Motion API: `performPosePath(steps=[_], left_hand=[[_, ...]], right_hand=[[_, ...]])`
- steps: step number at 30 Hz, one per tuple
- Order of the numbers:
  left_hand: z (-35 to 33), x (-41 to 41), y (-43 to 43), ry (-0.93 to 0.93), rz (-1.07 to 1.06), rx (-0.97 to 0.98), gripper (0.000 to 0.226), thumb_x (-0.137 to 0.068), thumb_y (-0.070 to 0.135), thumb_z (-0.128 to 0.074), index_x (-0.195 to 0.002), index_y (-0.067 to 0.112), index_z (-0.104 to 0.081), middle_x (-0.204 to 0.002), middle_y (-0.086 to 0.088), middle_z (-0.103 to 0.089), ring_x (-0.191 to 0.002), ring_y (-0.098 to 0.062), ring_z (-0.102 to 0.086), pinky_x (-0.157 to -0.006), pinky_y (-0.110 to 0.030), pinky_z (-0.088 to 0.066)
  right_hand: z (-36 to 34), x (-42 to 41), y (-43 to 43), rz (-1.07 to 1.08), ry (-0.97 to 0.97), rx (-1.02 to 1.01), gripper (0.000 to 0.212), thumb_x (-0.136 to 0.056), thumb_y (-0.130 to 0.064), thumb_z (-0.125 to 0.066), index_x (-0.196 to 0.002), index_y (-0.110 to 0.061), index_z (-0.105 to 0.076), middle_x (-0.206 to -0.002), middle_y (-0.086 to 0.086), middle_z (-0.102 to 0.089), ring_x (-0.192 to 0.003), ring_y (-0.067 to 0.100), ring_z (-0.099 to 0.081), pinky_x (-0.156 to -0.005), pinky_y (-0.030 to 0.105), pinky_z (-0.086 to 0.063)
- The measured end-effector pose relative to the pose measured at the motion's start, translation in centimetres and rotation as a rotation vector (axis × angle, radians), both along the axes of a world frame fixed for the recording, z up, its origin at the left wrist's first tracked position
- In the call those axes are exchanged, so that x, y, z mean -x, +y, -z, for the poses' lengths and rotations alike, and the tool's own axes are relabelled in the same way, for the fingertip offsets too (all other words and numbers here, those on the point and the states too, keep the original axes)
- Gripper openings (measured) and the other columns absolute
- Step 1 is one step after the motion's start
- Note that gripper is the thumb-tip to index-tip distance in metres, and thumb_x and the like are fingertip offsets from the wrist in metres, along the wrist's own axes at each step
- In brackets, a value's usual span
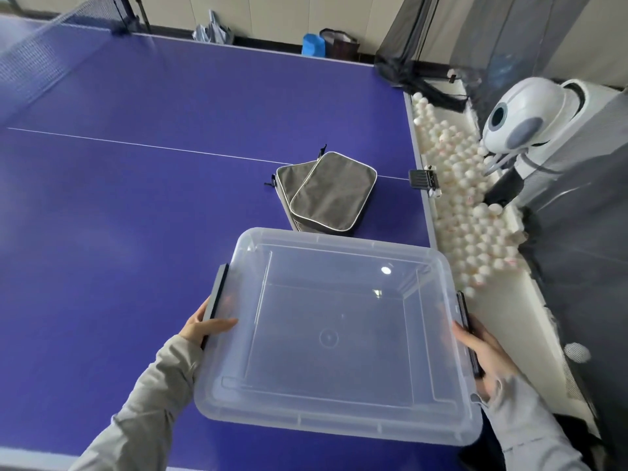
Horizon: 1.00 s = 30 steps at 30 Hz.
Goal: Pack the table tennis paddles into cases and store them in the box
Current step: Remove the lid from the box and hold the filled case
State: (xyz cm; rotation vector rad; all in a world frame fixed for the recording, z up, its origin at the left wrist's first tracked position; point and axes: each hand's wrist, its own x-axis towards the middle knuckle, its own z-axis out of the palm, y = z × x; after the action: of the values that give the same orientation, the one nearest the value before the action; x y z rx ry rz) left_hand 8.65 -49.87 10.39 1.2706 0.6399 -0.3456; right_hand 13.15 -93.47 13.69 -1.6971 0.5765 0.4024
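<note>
A blue table tennis table (136, 205) fills the view, with its net (37, 56) at the far left corner. Along the table's right edge a white trough (509, 311) holds many white balls (465, 212). A white ball-launching machine (530, 120) stands beyond the balls. A black clamp (422, 180) sits on that edge. Past the table's far side, a blue bag (313, 45) stands by the wall.

wall: pale beige panels (272, 15), dark skirting | furniture: big purple-blue table tennis table (136, 215), white centre line (136, 144), black net (44, 52) far left | right: dark mesh netting (509, 45), white trough (506, 321) heaped with white balls (469, 212), white dome-headed ball machine (523, 120) | by wall: blue bag (313, 44), dark bag (343, 45)
</note>
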Motion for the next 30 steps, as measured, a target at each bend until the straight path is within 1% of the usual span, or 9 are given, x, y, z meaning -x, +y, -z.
performPosePath(steps=[2, 5, 8, 10, 12, 15, 18, 25, 30], left_hand=[[-0.1, 0.0, 0.0, -0.003, 0.006, 0.028, 0.095, -0.035, 0.018, -0.079, -0.126, 0.009, -0.052, -0.083, -0.011, -0.071, -0.066, -0.029, -0.069, -0.056, -0.036, -0.057], [-0.6, 0.2, 0.2, -0.018, 0.039, 0.048, 0.100, -0.034, 0.020, -0.083, -0.128, 0.008, -0.050, -0.085, -0.012, -0.070, -0.066, -0.028, -0.069, -0.056, -0.037, -0.057], [-0.9, 0.4, 0.5, -0.061, 0.021, 0.101, 0.111, -0.021, 0.023, -0.094, -0.124, 0.018, -0.054, -0.091, -0.009, -0.073, -0.073, -0.028, -0.070, -0.059, -0.039, -0.057], [-1.0, 0.8, 0.6, -0.087, -0.018, 0.030, 0.115, -0.029, 0.024, -0.091, -0.135, 0.026, -0.046, -0.113, -0.010, -0.067, -0.092, -0.030, -0.066, -0.075, -0.043, -0.055], [-1.3, 1.5, 0.4, -0.114, -0.007, -0.217, 0.121, -0.032, 0.043, -0.086, -0.142, 0.032, -0.037, -0.127, -0.002, -0.055, -0.111, -0.023, -0.056, -0.089, -0.041, -0.048], [-1.8, 3.1, -0.8, -0.179, 0.029, -0.577, 0.114, -0.036, 0.064, -0.072, -0.141, 0.033, -0.037, -0.134, 0.015, -0.035, -0.129, -0.009, -0.033, -0.108, -0.034, -0.031], [-2.0, 4.2, -2.2, -0.222, 0.089, -0.748, 0.110, -0.040, 0.069, -0.062, -0.138, 0.024, -0.043, -0.131, 0.015, -0.035, -0.133, -0.012, -0.029, -0.110, -0.030, -0.025], [-2.1, 4.6, -3.2, -0.170, 0.130, -0.751, 0.117, -0.037, 0.071, -0.060, -0.137, 0.012, -0.043, -0.136, -0.001, -0.042, -0.130, -0.020, -0.035, -0.107, -0.031, -0.031], [-2.6, 4.5, -3.9, -0.124, 0.121, -0.691, 0.128, -0.034, 0.069, -0.066, -0.144, 0.013, -0.033, -0.139, -0.005, -0.040, -0.121, -0.024, -0.045, -0.102, -0.033, -0.038]], right_hand=[[0.1, -0.1, -0.5, -0.032, 0.021, -0.004, 0.021, -0.089, -0.027, -0.060, -0.108, -0.034, -0.056, -0.106, -0.008, -0.062, -0.098, 0.015, -0.056, -0.092, 0.047, -0.047], [-0.2, 0.3, -0.7, -0.027, 0.063, -0.052, 0.028, -0.084, -0.034, -0.064, -0.111, -0.033, -0.058, -0.108, -0.003, -0.064, -0.101, 0.021, -0.059, -0.073, 0.039, -0.052], [0.3, 0.3, -1.8, 0.008, -0.044, -0.127, 0.071, -0.049, -0.051, -0.086, -0.114, -0.033, -0.061, -0.119, 0.003, -0.065, -0.116, 0.025, -0.058, -0.090, 0.047, -0.052], [1.0, 0.9, -2.8, 0.045, -0.104, -0.149, 0.097, -0.029, -0.059, -0.089, -0.117, -0.032, -0.058, -0.121, 0.003, -0.064, -0.116, 0.023, -0.058, -0.093, 0.034, -0.049], [0.4, 1.6, -2.3, 0.041, -0.147, -0.061, 0.101, -0.036, -0.060, -0.087, -0.126, -0.028, -0.051, -0.124, 0.000, -0.061, -0.112, 0.016, -0.058, -0.094, 0.028, -0.051], [-0.5, 3.1, -1.6, -0.028, -0.237, 0.143, 0.061, -0.078, -0.032, -0.072, -0.132, -0.023, -0.046, -0.136, 0.003, -0.050, -0.118, 0.011, -0.048, -0.102, 0.028, -0.035], [0.5, 4.1, -1.1, -0.134, -0.224, 0.325, 0.060, -0.082, -0.036, -0.067, -0.136, -0.022, -0.044, -0.142, 0.000, -0.043, -0.129, 0.019, -0.042, -0.106, 0.035, -0.031], [0.7, 5.7, 1.1, -0.153, -0.230, 0.466, 0.068, -0.080, -0.039, -0.069, -0.137, -0.014, -0.043, -0.142, 0.006, -0.043, -0.132, 0.024, -0.039, -0.109, 0.040, -0.031], [0.2, 5.8, 2.2, -0.136, -0.249, 0.490, 0.074, -0.079, -0.029, -0.073, -0.140, -0.008, -0.037, -0.144, 0.011, -0.039, -0.134, 0.027, -0.036, -0.109, 0.038, -0.029]])
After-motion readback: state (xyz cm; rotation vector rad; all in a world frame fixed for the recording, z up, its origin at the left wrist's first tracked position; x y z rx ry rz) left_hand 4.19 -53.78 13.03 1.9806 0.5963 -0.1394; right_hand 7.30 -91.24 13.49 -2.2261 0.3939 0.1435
